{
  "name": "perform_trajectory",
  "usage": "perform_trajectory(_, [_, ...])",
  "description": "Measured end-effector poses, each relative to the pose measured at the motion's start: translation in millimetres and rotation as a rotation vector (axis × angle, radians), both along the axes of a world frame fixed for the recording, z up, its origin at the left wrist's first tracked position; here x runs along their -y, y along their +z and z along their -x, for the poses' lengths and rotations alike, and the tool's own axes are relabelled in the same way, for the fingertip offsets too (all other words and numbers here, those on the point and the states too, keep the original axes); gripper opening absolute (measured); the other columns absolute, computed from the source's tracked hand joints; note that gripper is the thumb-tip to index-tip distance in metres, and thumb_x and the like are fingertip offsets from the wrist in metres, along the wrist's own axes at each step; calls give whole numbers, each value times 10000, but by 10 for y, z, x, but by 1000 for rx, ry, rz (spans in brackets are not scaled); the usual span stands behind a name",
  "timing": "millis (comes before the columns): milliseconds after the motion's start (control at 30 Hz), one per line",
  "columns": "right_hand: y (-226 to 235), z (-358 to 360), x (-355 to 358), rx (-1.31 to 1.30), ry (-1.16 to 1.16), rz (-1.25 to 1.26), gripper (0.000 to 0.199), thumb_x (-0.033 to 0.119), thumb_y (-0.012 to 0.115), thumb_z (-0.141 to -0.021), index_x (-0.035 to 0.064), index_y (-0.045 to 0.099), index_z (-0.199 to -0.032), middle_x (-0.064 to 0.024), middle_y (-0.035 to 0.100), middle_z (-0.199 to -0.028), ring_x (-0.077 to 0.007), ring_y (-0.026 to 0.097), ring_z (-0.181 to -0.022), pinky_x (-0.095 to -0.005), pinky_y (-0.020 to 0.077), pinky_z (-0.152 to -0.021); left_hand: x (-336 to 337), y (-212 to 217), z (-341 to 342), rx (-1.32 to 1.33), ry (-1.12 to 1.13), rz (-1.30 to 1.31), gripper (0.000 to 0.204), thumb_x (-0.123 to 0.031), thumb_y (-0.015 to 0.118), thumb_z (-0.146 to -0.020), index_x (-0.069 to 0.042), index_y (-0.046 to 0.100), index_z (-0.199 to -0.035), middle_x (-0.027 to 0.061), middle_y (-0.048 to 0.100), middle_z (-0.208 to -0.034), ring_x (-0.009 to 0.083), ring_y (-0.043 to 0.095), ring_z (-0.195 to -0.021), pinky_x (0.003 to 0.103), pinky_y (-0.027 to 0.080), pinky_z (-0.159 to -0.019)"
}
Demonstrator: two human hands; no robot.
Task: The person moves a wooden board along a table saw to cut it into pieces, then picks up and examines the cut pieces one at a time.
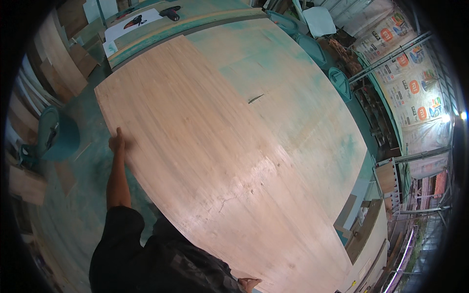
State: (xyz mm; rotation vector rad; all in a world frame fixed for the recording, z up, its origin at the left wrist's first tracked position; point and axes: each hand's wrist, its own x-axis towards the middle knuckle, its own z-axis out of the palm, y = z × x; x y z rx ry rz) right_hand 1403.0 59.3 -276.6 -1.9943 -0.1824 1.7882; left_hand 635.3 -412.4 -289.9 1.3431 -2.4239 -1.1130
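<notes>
A large sheet of plywood with long brown grain slants across the middle of the view, over a wide pale board with green stains. My left hand grips the sheet's left edge, thumb on top and fingers hidden beneath. At the sheet's near edge, low in the view, my right hand also holds on; its thumb side shows on top and the remaining fingers are out of sight. A crack and small knots mark the sheet's near half. A dark slit shows in the stained board beside it.
Beyond the boards runs a green-stained bench with two dark power tools near a white sheet. A green bucket stands on the floor at left, near leaning panels. Green bins and metal poles line the right.
</notes>
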Motion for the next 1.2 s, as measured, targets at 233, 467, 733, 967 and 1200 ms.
perform_trajectory(233, [-31,-313,-57,25,-64,-13,898,825,189,-886,176,364,-1481,-90,445,-1474,-352,490,-1263,-581,428,-1008,-318,131,149,66,-111,-7,780,-678,540,-875,89,676,-921,189,698,-882,313,686,-793,450,528,-709])
perform_trajectory(467, [89,-291,-299,-148,-144,34,894,829,186,-883,172,411,-1445,-50,505,-1421,-316,539,-1197,-558,474,-958,-785,446,236,133,-120,-17,746,-626,521,-903,99,694,-934,225,708,-927,348,700,-850,450,541,-756])
perform_trajectory(733, [80,101,-739,-22,-183,13,878,824,203,-886,168,435,-1422,-47,522,-1398,-295,548,-1192,-559,482,-949,-1156,520,456,166,-159,-24,749,-608,510,-907,115,688,-988,293,684,-1060,417,669,-1025,473,537,-870])
perform_trajectory(967, [58,445,-1050,63,-215,16,869,822,214,-887,165,451,-1405,-47,530,-1384,-283,553,-1190,-558,487,-945,-1314,436,699,188,-99,-55,730,-601,523,-908,94,675,-1072,267,687,-1089,398,675,-1038,458,549,-889])
perform_trajectory(1200, [247,619,-1066,-9,-227,25,856,827,225,-882,173,475,-1374,-52,551,-1353,-295,569,-1174,-558,500,-933,-1428,449,677,136,-139,-34,744,-606,521,-914,106,668,-1072,272,686,-1079,410,671,-1033,471,545,-880])
